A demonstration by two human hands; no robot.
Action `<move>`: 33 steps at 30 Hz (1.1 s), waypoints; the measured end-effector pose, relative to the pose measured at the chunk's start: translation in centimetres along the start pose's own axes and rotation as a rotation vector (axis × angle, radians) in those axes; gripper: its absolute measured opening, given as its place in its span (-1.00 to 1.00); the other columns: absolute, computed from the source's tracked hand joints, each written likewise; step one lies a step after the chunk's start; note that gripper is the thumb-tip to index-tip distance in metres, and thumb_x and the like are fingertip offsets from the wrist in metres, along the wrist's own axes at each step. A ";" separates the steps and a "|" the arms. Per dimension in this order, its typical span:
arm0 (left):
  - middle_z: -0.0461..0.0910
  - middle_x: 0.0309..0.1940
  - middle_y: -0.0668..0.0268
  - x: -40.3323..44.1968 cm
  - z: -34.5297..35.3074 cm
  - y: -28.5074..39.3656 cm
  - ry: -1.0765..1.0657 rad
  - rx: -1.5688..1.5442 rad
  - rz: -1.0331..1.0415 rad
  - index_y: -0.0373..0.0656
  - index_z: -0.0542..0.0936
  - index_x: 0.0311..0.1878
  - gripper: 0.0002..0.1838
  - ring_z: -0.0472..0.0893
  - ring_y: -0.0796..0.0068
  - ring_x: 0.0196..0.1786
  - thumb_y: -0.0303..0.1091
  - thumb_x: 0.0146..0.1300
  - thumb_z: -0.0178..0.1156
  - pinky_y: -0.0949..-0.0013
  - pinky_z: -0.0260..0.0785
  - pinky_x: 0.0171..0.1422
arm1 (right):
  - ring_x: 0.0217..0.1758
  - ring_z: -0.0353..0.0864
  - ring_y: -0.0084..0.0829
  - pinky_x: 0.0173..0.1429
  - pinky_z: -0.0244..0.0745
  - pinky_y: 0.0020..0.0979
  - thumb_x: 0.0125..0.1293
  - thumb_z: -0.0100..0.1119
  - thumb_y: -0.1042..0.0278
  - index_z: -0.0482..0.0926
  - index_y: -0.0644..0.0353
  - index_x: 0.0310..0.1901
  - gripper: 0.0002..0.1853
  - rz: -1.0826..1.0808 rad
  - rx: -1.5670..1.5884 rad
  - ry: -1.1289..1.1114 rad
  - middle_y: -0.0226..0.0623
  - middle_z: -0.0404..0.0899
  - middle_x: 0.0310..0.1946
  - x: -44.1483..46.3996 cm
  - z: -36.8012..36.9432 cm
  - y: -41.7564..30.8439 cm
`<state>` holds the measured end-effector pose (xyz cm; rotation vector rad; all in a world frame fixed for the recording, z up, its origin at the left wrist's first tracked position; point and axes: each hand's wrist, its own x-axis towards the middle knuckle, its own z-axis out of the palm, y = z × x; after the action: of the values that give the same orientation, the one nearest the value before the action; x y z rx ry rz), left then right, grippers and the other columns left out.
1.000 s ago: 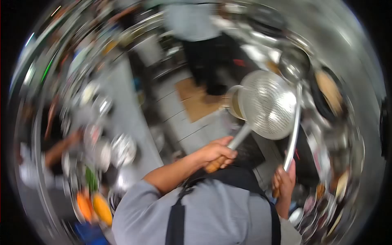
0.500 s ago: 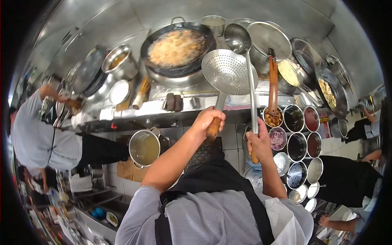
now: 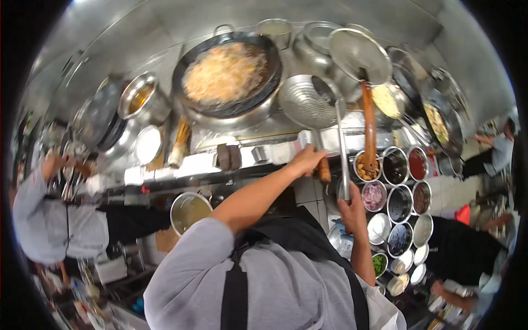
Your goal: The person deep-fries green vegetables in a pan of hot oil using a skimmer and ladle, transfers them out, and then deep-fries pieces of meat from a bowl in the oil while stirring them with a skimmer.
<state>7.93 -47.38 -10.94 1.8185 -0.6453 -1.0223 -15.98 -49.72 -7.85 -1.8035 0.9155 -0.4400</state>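
My left hand [image 3: 309, 161] is closed near the wooden handle of a perforated skimmer [image 3: 302, 104]. Its wide metal bowl hangs over the counter, just right of the large black wok [image 3: 180, 91]. Pale golden food [image 3: 223, 74] bubbles in oil inside that wok. Wrapped round the handle of a long metal ladle [image 3: 344, 154] is my right hand [image 3: 353, 210]. The ladle's dark bowl overlaps the skimmer's right side; whether they touch I cannot tell.
Round containers of ingredients stand at right, including red onion [image 3: 373, 196] and dark sauce [image 3: 395, 166]. A wooden-handled strainer [image 3: 357, 55] lies behind them. A metal pot [image 3: 144, 102] stands left of the wok. Co-workers [image 3: 60, 225] are at both sides.
The view has turned so the wok sits further left. My left hand and the skimmer have shifted right relative to the wok. The ladle's bowl has turned and come down over the skimmer.
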 end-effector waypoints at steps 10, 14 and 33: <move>0.29 0.28 0.00 -1.5 3.5 13.0 -0.481 -0.561 -0.020 -0.33 0.22 0.29 -0.25 0.36 0.12 0.31 -0.12 0.16 0.31 -0.04 0.26 0.31 | -0.29 0.64 -0.13 -0.15 0.46 -0.19 0.19 0.19 0.40 0.21 0.09 0.39 -0.30 0.204 -0.298 0.090 -0.01 0.63 -0.31 -3.3 3.5 -7.4; 0.35 0.24 -0.02 1.8 7.5 12.0 -0.574 -0.647 -0.244 -0.25 0.25 0.30 -0.26 0.38 -0.04 0.30 -0.11 0.14 0.30 -0.34 0.03 0.39 | -0.23 0.67 -0.03 -0.07 0.48 -0.16 0.22 0.20 0.37 0.20 0.10 0.40 -0.30 0.169 -0.295 0.097 0.01 0.66 -0.36 -4.0 5.3 -6.2; 0.63 -0.33 0.16 -5.0 -10.3 16.7 -0.530 -0.919 0.307 -0.29 0.48 -0.03 -0.71 0.60 0.44 -0.42 -0.41 0.21 0.21 0.35 0.48 -0.32 | -0.11 0.53 -0.51 -0.06 0.47 -0.48 0.24 0.08 0.60 0.14 0.27 0.41 -0.32 0.026 0.193 -0.165 -0.23 0.50 -0.01 4.2 -0.7 -4.2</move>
<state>14.05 -46.10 8.31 0.6329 -0.5895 -1.3026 -12.14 -52.54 -4.29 -1.6243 0.7552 -0.3445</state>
